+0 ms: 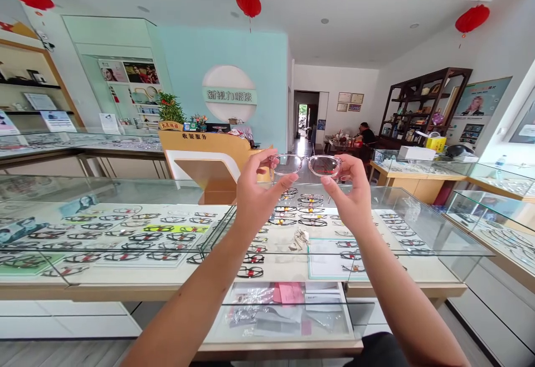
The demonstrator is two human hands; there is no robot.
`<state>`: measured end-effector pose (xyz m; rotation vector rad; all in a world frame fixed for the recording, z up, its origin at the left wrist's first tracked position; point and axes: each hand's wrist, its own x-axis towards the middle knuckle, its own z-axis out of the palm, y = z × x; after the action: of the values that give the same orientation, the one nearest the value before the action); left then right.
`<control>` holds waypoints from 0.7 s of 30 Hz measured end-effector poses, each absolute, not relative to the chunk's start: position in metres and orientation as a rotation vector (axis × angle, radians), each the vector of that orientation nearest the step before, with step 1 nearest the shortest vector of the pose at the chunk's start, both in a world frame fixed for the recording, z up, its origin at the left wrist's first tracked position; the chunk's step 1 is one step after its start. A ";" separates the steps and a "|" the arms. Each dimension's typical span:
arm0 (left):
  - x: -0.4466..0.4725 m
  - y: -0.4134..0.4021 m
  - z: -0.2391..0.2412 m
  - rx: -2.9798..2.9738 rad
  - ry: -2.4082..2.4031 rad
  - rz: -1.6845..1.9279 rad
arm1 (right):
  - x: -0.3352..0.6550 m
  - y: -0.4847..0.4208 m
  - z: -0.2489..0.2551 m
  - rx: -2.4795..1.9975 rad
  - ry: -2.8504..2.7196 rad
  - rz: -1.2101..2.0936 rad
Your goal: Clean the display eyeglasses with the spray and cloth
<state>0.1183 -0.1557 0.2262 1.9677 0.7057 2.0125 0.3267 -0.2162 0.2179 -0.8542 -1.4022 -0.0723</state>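
Observation:
I hold a pair of clear-framed glasses [307, 165] up in front of me, lenses level, above a glass display counter [418, 228]. My left hand [257, 189] pinches the left end of the frame between thumb and fingers. My right hand [351, 189] pinches the right end the same way. Both arms reach forward from the bottom of the view. Under the glass lie rows of several dark-rimmed glasses [125, 239] on white trays.
A pulled-out drawer [288, 311] with plastic bags and pink papers sits below the counter. A yellow reception desk [204, 155] stands behind. More glass cases [493, 211] line the right side. A person [366, 133] sits at a far table near a dark shelf [422, 105].

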 end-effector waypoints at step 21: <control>0.125 -0.150 0.213 1.861 0.669 2.141 | 0.320 -0.214 0.207 -0.911 -1.373 -0.055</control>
<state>0.1246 -0.1501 0.2134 1.8615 0.6687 2.1406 0.3196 -0.2137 0.2073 -0.9105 -1.3726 -0.0554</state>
